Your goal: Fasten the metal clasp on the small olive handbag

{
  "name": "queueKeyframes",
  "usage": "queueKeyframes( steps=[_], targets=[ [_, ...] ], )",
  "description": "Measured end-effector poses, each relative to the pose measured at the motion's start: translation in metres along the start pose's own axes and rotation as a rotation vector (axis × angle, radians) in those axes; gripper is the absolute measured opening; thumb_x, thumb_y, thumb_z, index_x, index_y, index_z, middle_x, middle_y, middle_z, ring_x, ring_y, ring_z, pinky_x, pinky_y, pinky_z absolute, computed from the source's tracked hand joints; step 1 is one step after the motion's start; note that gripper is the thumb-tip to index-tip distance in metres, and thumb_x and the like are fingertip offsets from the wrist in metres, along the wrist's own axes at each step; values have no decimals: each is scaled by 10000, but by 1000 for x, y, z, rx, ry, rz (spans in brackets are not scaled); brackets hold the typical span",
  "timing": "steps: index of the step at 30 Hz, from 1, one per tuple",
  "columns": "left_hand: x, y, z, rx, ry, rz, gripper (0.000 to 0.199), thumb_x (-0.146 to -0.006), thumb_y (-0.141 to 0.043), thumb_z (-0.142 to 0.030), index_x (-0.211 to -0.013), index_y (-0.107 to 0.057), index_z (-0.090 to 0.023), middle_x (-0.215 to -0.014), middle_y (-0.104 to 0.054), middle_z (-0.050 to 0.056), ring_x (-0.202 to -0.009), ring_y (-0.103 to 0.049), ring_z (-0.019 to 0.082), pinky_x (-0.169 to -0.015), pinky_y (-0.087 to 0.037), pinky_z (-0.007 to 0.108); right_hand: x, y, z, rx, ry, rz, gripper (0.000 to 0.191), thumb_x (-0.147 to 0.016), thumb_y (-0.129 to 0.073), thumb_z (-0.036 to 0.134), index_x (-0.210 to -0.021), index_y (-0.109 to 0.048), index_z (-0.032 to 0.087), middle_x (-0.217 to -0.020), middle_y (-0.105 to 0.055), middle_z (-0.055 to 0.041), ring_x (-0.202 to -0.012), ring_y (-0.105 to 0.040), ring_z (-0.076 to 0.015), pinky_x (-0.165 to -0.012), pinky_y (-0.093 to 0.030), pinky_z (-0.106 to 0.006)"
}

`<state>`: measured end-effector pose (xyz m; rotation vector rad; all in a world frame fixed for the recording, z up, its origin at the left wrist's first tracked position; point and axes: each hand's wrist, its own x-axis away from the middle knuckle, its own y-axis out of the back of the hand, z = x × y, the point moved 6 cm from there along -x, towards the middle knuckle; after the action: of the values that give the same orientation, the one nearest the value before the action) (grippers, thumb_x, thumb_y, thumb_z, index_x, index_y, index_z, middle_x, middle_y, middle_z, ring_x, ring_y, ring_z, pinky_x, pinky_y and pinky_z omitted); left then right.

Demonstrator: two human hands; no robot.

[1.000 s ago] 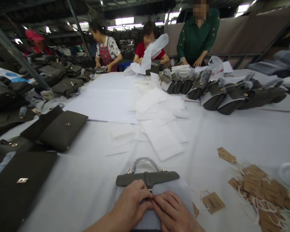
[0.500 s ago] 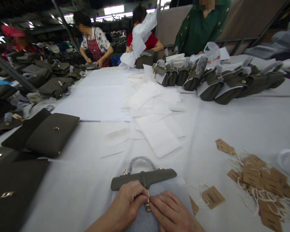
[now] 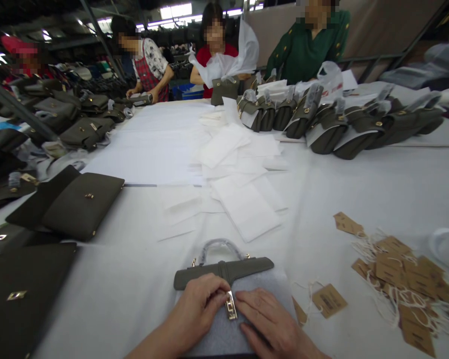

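A dark olive handbag (image 3: 252, 267) lies in front of me at the bottom middle, its top flap showing and its handle (image 3: 220, 242) wrapped in clear film. A greyish sheet (image 3: 275, 284) covers the front below the flap. My left hand (image 3: 198, 306) pinches the edge of the gold clasp (image 3: 230, 306) between thumb and fingers. To the right of the clasp, my right hand (image 3: 267, 319) rests on the sheet with its fingers stretched out, holding nothing. One brown tag (image 3: 329, 300) with white string lies to the right of the bag.
Brown tags (image 3: 392, 269) are heaped at the right. White paper sheets (image 3: 243, 204) spread across the middle. Olive flap pieces (image 3: 84, 204) lie at the left, and several finished bags (image 3: 324, 132) stand at the back right. Co-workers, one a person in green (image 3: 310, 47), stand across the table.
My right fingers have drawn back from the clasp, which now shows more fully and shinier. My left hand keeps its pinch. Across the table, a co-worker has lowered white wrapping toward a bag.
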<state>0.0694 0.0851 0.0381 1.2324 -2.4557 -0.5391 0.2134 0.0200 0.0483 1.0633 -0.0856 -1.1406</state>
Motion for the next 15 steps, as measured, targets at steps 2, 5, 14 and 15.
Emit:
queueKeyframes(
  steps=[2, 5, 14, 15],
  targets=[
    [-1, 3, -1, 33, 28, 14, 114, -865, -581, -133, -879, -656, -218, -806, -645, -36, -747, -576, 126, -688, -414, 227, -4, 2, -1, -44, -4, -6, 362, -933, -434, 94, -1274, -521, 178, -1145, -660, -104, -1055, -615, -184, -945, -519, -326],
    [-3, 5, 0, 96, 77, 58, 166, -754, -689, -114, -886, -675, -213, -769, -633, -48, -709, -558, 125, -652, -416, 225, -10, 2, -2, -93, -45, 9, 293, -967, -409, 127, -1204, -563, 202, -1056, -671, -76, -969, -624, -169, -864, -535, -300],
    [-2, -6, 6, -67, 72, 76, 333, -638, -751, -9, -864, -592, -196, -791, -550, -64, -758, -490, 132, -676, -347, 251, -14, -11, 11, 72, -6, 92, 265, -917, -418, 70, -1085, -598, 171, -985, -648, -91, -853, -590, -205, -742, -515, -338],
    [-1, -7, 6, -71, 60, 77, 334, -642, -748, -7, -864, -584, -195, -798, -541, -63, -768, -484, 132, -680, -342, 251, -15, -12, 10, 52, -6, 98, 248, -933, -415, 80, -1070, -599, 176, -959, -651, -80, -839, -586, -193, -738, -507, -322]
  ],
)
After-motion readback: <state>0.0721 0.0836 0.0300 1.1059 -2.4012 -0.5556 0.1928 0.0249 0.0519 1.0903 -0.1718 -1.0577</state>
